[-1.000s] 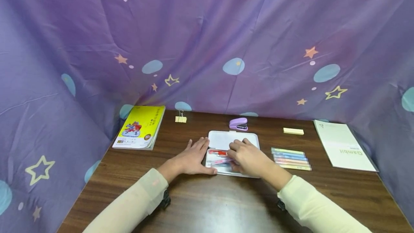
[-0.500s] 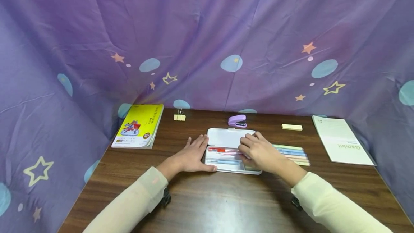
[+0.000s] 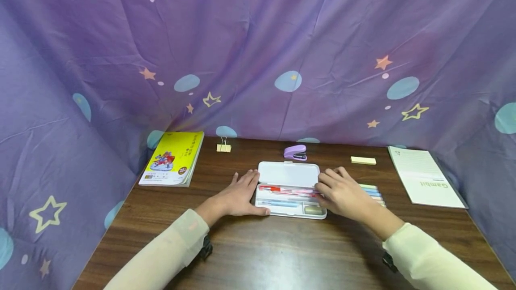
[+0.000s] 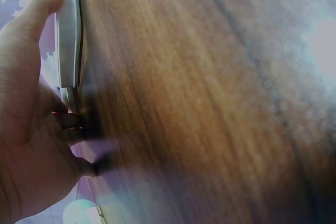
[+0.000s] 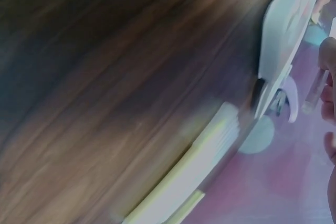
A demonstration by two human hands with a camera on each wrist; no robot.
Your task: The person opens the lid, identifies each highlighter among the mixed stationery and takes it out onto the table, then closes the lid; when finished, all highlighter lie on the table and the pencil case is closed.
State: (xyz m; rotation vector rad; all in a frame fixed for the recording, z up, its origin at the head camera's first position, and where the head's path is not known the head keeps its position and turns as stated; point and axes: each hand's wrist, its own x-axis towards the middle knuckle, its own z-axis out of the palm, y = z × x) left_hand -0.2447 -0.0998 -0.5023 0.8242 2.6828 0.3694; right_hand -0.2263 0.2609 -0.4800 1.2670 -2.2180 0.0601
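A white pencil case (image 3: 288, 173) lies with its lid folded back. My left hand (image 3: 238, 196) rests against its left end, fingers extended and thumb at the front corner, as the left wrist view also shows. At the case's right end, my right hand (image 3: 340, 194) pinches a slim clear-barrelled pen (image 5: 316, 90) between thumb and curled fingers; much of it is hidden in the head view. Inside the case are red-marked pens (image 3: 276, 189), a light-blue pen (image 3: 282, 203) and, in the small front right compartment, an olive-coloured block (image 3: 313, 211).
Partly behind my right hand lies a row of pastel markers (image 3: 370, 187). Toward the back stand a purple stapler (image 3: 295, 152), a binder clip (image 3: 223, 147) and a pale yellow block (image 3: 363, 160). A yellow book (image 3: 173, 158) lies left, a white notebook (image 3: 427, 178) right.
My right hand has moved right from over the middle of the pencil case to its right end, uncovering the pens and olive block. The left hand stays at the left end.
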